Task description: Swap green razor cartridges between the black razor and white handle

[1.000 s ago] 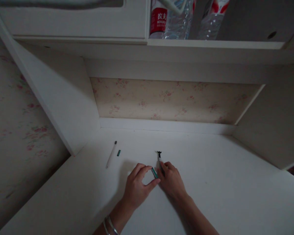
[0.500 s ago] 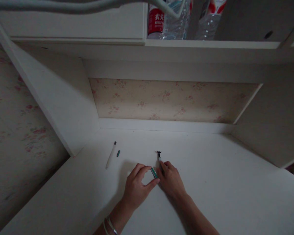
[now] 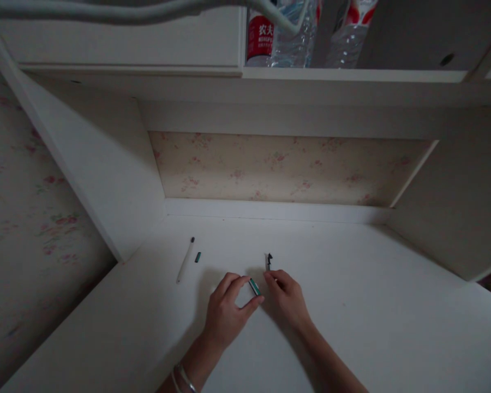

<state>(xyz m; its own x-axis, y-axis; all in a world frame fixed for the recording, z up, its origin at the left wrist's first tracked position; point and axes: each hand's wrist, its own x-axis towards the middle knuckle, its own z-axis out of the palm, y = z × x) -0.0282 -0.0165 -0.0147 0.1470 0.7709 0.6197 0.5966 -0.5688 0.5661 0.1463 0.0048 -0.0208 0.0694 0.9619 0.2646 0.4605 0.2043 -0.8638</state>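
Observation:
My left hand point(image 3: 228, 310) pinches a small green and black razor blade cartridge point(image 3: 255, 287) by its two ends, between thumb and fingertips. Just to the right, my right hand point(image 3: 288, 296) is closed on a slim razor handle point(image 3: 269, 263), whose black forked head points away from me; most of the handle is hidden in the fingers. Cartridge and handle are apart. Further left on the white desktop lie a second small green and black cartridge point(image 3: 198, 257) and a thin white stick with a dark tip point(image 3: 185, 262).
A white desk point(image 3: 376, 327) carries all of this, with side panels left and right and a flowered back wall point(image 3: 278, 169). Overhead, a shelf point(image 3: 352, 75) holds several plastic bottles point(image 3: 294, 38), and a pale curved bar point(image 3: 126, 12) crosses the top.
The right hand has moved slightly right and turned the razor handle, so its black head now shows side-on. The left hand has shifted a little left, still pinching the cartridge.

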